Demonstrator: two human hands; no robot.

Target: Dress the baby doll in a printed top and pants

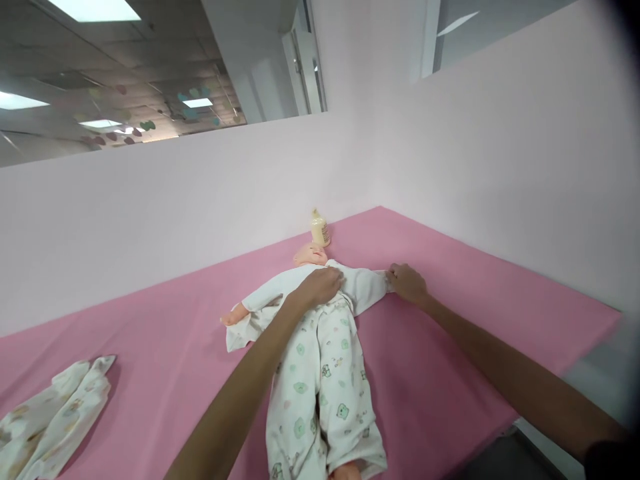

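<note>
A baby doll (310,255) lies on its back on a pink table (450,313), dressed in a white printed sleepsuit (325,373). My left hand (320,285) rests on the doll's chest near the collar, fingers curled into the fabric. My right hand (407,282) is closed on the cuff of the doll's outstretched sleeve (367,285). The doll's other hand (234,316) sticks out bare at the left. A baby bottle (320,229) stands just behind the doll's head.
A second crumpled printed garment (55,413) lies at the table's left front. Pale pink partition walls (200,200) close the table at the back and right. The table's right front edge drops to a grey floor (505,460).
</note>
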